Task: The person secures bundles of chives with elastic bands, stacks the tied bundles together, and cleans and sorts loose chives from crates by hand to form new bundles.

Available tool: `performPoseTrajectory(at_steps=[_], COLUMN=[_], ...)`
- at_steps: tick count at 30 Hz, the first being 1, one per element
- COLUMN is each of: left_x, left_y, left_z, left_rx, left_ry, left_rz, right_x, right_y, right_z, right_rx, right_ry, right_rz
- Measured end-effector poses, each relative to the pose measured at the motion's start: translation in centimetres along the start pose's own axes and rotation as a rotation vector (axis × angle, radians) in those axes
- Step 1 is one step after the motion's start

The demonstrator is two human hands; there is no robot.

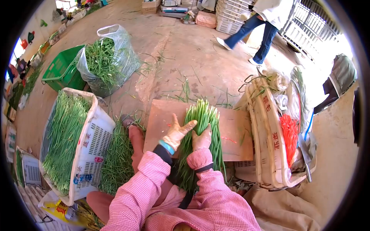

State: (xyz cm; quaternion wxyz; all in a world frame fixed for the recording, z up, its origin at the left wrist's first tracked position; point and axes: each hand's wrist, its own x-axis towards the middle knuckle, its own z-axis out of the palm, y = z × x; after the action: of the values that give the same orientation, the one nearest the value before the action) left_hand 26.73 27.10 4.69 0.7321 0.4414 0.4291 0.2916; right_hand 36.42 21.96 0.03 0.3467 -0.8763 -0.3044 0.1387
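A thick bundle of long green chives lies on a reddish-brown board in front of me, its pale cut ends pointing away. The leafy ends hang over the near edge towards my lap. My right hand grips the bundle around its middle, thumb on top. On the bundle's left side, my left hand is open with fingers spread, one fingertip at the stalks. A glove seems to cover it, and a blue band circles the wrist. Thin red strips lie on the board beside the bundle.
A white crate of chives stands at left, loose greens beside it. Beyond are a clear plastic bag of greens and a green basket. At right, an upright crate holds red ties. A person walks behind.
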Motion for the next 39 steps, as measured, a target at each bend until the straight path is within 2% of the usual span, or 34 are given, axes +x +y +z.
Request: performPoseTrajectory(at_steps=[2,4,5,6,8,9,10,11,12,13,14,16,18,19,20,21,22,24,26,27,29,31,34,36,38,39], left_x=[4.2,6.4,6.9,7.1,7.7,8.3,8.6,8.7,8.6,8.4,8.6,8.6,7.9,7.3,6.7,7.0,7.2,6.7,5.5,3.8,4.0,4.3,3.9,3.9,3.5,3.0], left_y=[-3.5,-5.6,-6.4,-7.1,-7.3,-7.2,-7.3,-7.8,-8.2,-8.2,-8.2,-8.7,-8.5,-7.7,-7.6,-8.5,-9.5,-10.8,-12.1,-10.4,-11.1,-10.9,-10.2,-9.2,-9.1,-8.9], left_z=[1.1,2.2,2.7,3.3,3.5,3.1,2.8,3.0,3.1,3.1,3.0,3.3,3.6,3.8,4.0,4.1,3.3,1.8,1.5,2.1,2.5,2.7,3.1,3.0,2.6,2.7], left_rx=[0.534,0.853,0.906,0.956,0.953,1.008,1.063,1.081,1.099,1.102,1.098,1.104,1.073,0.944,0.815,0.698,0.708,0.636,0.568,0.591,0.722,0.765,0.788,0.812,0.799,0.769], left_ry=[0.145,0.166,0.175,0.189,0.229,0.224,0.218,0.196,0.173,0.147,0.161,0.101,0.087,0.038,-0.010,0.092,0.096,0.159,0.204,0.231,0.324,0.363,0.369,0.374,0.394,0.399], left_rz=[0.025,-0.018,-0.054,-0.077,-0.145,-0.101,-0.084,-0.097,-0.122,-0.096,-0.093,-0.112,-0.106,-0.124,-0.144,-0.087,-0.105,0.119,0.104,0.106,0.166,0.112,0.044,-0.006,0.040,0.082], right_x=[0.3,0.4,1.2,0.6,0.3,0.2,0.1,1.1,2.2,5.5,6.6,7.8,7.5,7.0,6.6,5.8,4.7,2.2,0.0,-0.7,0.0,-0.3,0.4,1.2,2.1,2.6], right_y=[0.9,2.7,3.1,3.4,3.7,3.8,3.3,3.9,3.4,6.7,7.8,8.8,8.1,7.5,6.9,6.5,6.1,5.9,6.3,7.2,9.7,9.5,8.6,9.0,10.4,11.3], right_z=[1.2,3.4,4.1,4.0,1.9,0.2,-2.2,-3.7,-5.7,-4.9,-5.9,-6.0,-3.9,-2.6,-1.2,-0.3,0.4,1.3,1.9,2.5,5.9,6.0,3.6,1.6,-2.7,-5.0], right_rx=[-0.015,-0.013,0.207,-0.006,0.014,-0.027,-0.115,-0.011,-0.209,-0.227,-0.226,-0.053,0.109,0.160,0.206,0.235,0.267,0.291,0.258,0.227,0.371,0.438,0.216,-0.132,0.021,-0.159], right_ry=[0.084,0.202,0.112,0.143,-0.024,-0.107,-0.033,0.150,0.180,0.442,0.396,0.115,-0.060,-0.108,-0.139,-0.159,-0.169,-0.176,-0.198,-0.222,-0.066,0.023,-0.034,-0.037,0.116,0.103], right_rz=[-0.022,-0.154,0.028,-0.104,-0.212,-0.344,-0.407,-0.446,-0.243,-0.455,-0.362,-0.184,-0.110,-0.088,-0.070,-0.045,-0.017,0.040,0.137,0.207,0.071,0.005,0.006,-0.234,-0.268,-0.205])
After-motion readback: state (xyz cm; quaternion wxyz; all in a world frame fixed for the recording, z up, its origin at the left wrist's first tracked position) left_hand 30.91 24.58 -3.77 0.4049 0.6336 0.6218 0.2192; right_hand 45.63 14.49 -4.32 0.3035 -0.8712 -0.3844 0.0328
